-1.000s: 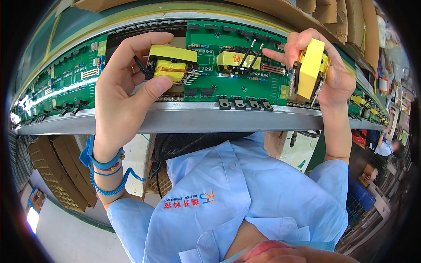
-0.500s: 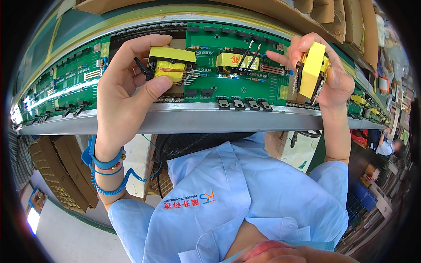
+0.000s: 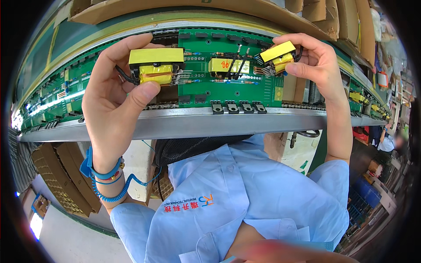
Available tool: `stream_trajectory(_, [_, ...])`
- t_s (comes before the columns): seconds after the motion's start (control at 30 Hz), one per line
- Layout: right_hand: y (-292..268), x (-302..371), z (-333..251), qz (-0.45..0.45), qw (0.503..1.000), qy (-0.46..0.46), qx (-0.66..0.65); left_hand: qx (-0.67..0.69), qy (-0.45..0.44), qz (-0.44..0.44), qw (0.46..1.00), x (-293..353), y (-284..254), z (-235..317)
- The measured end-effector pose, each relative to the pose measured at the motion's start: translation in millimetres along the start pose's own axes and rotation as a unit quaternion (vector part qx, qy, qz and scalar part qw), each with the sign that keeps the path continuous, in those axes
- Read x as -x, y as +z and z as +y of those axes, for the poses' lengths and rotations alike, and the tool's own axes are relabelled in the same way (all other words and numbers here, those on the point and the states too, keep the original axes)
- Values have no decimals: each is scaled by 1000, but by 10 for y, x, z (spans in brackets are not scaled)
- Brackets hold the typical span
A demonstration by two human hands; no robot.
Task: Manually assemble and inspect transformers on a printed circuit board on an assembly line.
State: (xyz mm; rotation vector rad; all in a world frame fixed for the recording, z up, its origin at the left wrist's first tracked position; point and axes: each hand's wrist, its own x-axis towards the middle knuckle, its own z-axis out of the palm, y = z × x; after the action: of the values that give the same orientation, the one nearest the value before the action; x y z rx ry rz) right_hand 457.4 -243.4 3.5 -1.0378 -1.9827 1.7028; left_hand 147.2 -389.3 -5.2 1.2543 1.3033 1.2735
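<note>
Between thumb and fingers, my left hand [image 3: 115, 90] grips a yellow-wrapped transformer [image 3: 156, 56] by its side, pins pointing right. My right hand [image 3: 313, 61] holds a second yellow transformer [image 3: 278, 53], tilted, with its pins toward the left. Both are held above a green circuit board [image 3: 197, 90], one over each end. A third yellow transformer [image 3: 219, 65] sits mid-board, with red handwriting and two dark leads rising from it. Black flat components [image 3: 231, 108] with metal tabs line the board's near edge. A blue wrist strap [image 3: 105, 175] with a coiled cord is on my left wrist.
The boards lie along a conveyor with a metal front rail [image 3: 210, 125]. More green boards [image 3: 48, 94] are on the left. Cardboard boxes [image 3: 175, 15] stand behind the line. At far right, a person [image 3: 387, 141] is beside the line.
My right hand has turned its transformer from upright to pins-left and brought it leftward over the board's right end. My left hand and its transformer have shifted left; the board has slid slightly left.
</note>
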Motion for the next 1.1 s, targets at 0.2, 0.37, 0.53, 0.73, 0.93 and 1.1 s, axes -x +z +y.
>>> stream_trajectory(0.2, [-7,-22,-7,-3,1000,6,20,-31,-13,-7,999,43,-86,-11])
stream_trajectory(0.37, [45,-7,-32,13,996,-4,84,4,10,2,1000,44,-52,-102])
stream_trajectory(0.53, [44,3,-27,22,990,-24,140,4,12,9,1000,56,-38,-109])
stream_trajectory(0.73, [162,54,-149,41,969,-74,230,-9,14,9,1000,48,-28,-121])
stream_trajectory(0.93, [410,67,-301,35,890,-127,437,-25,16,7,1000,68,-19,-98])
stream_trajectory(1.1, [388,23,-320,7,864,-155,480,-26,10,3,1000,78,-42,-145])
